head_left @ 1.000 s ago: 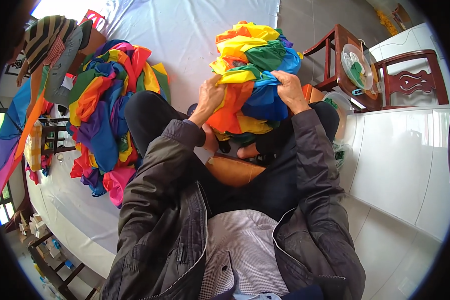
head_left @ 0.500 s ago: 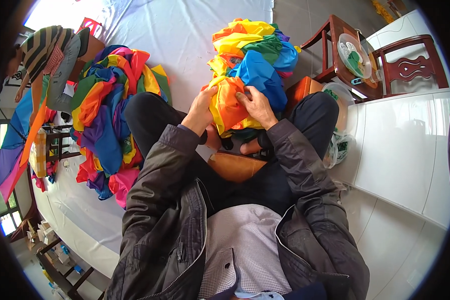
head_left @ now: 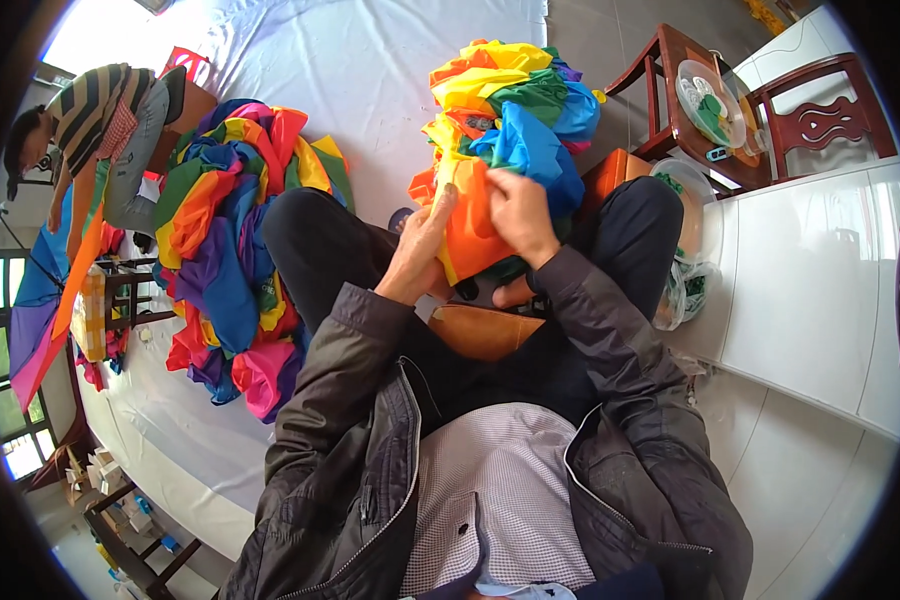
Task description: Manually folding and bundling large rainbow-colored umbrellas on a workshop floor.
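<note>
While my left hand [head_left: 418, 248] and right hand [head_left: 523, 215] hold the orange and yellow cloth [head_left: 474, 222] past the brown seat [head_left: 485, 332], this bit looks pulled flat, but the rainbow heap [head_left: 530, 108] farther past that seat is left crumpled.

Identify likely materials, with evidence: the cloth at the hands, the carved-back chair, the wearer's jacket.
Multicoloured cloth: probably thin synthetic fabric, slightly glossy, judging by crisp folds.
Carved-back chair: apparently varnished wood, from its red-brown shine.
Dark jacket: likely smooth synthetic, soft sheen along its wrinkles.
</note>
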`<action>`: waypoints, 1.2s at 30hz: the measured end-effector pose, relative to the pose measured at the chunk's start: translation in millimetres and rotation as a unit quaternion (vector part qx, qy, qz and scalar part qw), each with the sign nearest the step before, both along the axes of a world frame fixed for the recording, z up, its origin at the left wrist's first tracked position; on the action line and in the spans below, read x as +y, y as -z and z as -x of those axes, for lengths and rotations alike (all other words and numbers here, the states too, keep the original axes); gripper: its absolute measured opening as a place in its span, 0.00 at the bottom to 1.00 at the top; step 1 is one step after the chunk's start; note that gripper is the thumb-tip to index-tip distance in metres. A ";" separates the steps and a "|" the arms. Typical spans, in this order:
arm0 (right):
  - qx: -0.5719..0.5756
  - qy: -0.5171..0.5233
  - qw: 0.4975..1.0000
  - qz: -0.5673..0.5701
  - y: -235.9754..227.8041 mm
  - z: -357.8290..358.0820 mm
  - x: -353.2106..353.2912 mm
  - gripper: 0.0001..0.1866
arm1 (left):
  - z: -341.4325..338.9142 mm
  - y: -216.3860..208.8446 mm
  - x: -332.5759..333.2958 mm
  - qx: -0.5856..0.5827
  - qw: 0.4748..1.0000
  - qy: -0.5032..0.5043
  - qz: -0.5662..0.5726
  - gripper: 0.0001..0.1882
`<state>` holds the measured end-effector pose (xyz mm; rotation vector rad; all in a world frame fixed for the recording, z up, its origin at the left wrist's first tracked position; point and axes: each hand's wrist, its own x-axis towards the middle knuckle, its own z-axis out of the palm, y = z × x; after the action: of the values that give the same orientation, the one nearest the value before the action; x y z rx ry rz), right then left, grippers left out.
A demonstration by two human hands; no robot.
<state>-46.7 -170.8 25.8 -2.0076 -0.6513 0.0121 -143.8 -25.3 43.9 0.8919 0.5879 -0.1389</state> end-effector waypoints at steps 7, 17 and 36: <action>-0.108 -0.057 0.984 0.133 -37.3 96.6 13.5 0.12 | -1.9 11.1 4.8 -0.003 0.974 -0.031 0.224 0.12; -0.127 -0.041 0.991 0.012 -41.0 82.0 -28.3 0.16 | 0.5 14.3 10.2 -0.028 0.965 -0.078 0.248 0.14; -0.054 -0.081 0.995 0.008 -16.9 25.0 -49.4 0.07 | -0.3 13.8 3.4 -0.072 0.983 -0.038 0.165 0.22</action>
<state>-71.7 -220.2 42.7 -1.9765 -0.8855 0.0058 -143.5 -22.0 30.1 0.5521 0.4465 -0.0975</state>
